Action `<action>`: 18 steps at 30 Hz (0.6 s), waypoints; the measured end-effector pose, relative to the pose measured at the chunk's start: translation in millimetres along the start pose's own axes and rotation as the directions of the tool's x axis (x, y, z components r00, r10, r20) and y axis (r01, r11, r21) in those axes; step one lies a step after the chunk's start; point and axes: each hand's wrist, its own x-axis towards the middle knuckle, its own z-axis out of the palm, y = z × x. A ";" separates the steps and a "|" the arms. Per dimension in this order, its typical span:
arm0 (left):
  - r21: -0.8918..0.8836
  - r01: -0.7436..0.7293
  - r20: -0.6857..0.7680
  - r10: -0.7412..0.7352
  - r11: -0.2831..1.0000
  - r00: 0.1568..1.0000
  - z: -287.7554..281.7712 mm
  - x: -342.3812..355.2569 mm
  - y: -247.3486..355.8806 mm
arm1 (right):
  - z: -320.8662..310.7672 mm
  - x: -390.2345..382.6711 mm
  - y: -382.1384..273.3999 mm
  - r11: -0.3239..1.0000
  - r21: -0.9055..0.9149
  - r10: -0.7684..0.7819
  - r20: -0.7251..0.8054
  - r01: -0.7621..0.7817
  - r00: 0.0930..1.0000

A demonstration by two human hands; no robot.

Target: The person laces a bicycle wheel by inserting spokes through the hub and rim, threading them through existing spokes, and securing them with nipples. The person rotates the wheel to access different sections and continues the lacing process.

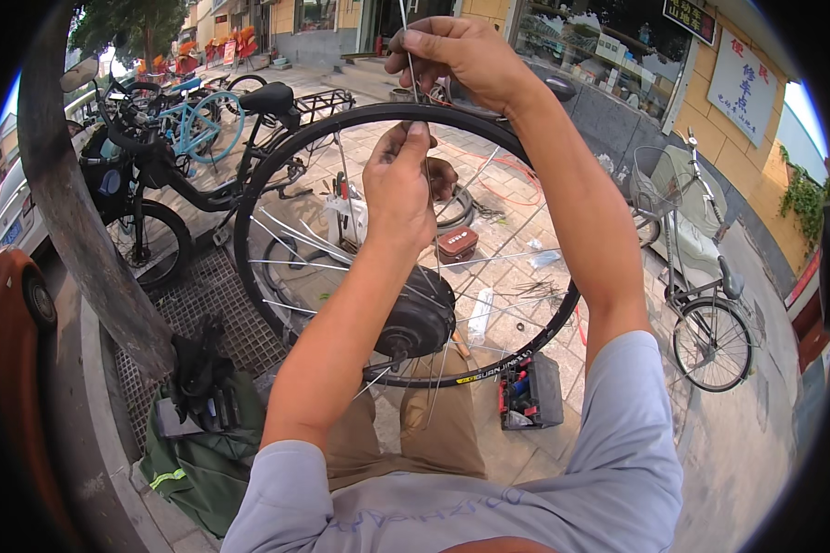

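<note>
A black bicycle wheel rim (277, 175) stands upright before me, with a black hub motor (417, 313) at its lower middle. Several spokes run from the hub, some of them loose and splayed. My left hand (404, 180) is closed just inside the top of the rim, its thumb and fingers pinching a spoke (436, 241). Above the rim my right hand (456, 60) pinches a thin metal rod (404, 13) that points down at the rim's top. Fingers hide most of both grips. Whether the rod and the spoke meet at the rim I cannot tell.
A toolbox (531, 394) stands on the paving by my knees. Beyond the wheel lie a brown case (457, 244) and small parts. A tree trunk (88, 212) and parked bicycles (203, 129) are at left; another bicycle (701, 267) stands at right. A green bag (207, 465) lies lower left.
</note>
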 end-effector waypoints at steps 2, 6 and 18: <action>-0.012 0.012 -0.003 -0.012 1.000 1.000 1.1 1.5 -0.2 | -1.1 0.7 0.9 1.000 0.024 0.019 0.015 -0.019 1.000; -0.015 0.027 0.046 -0.027 1.000 0.999 -4.1 2.7 -0.8 | 2.9 0.0 3.0 1.000 0.026 0.012 -0.001 -0.012 1.000; -0.121 0.104 0.131 -0.088 0.987 0.987 -9.3 5.4 -5.9 | -3.0 0.8 14.2 1.000 -0.020 0.018 -0.077 -0.019 0.997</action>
